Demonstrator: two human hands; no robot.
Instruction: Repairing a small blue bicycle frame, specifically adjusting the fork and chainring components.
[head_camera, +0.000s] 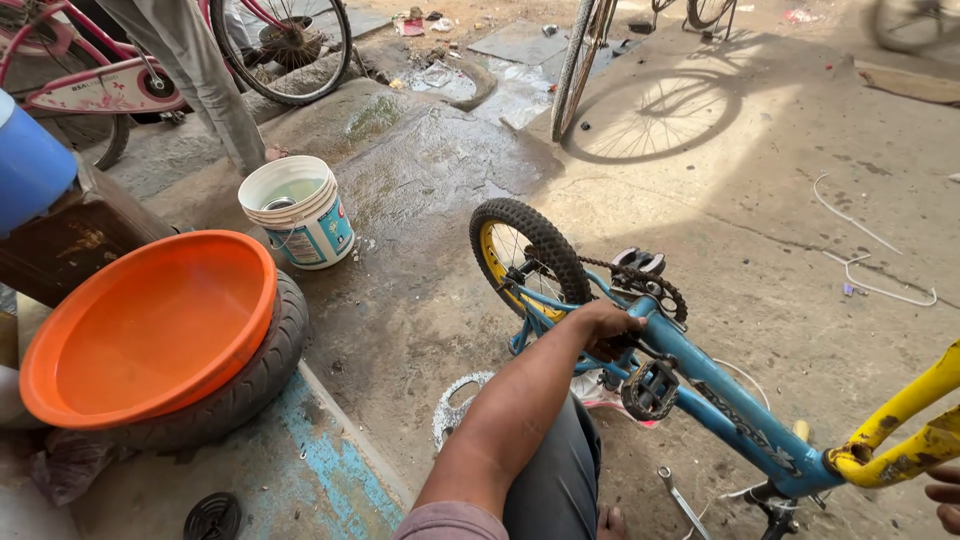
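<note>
Orange basin (150, 330) holding water, bucket (297, 210) part-filled

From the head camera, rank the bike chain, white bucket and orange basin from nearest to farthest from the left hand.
1. Bike chain: just right of the left hand on the blue frame.
2. White bucket: up and to the left, on wet concrete.
3. Orange basin: far left, on a tyre.
</note>
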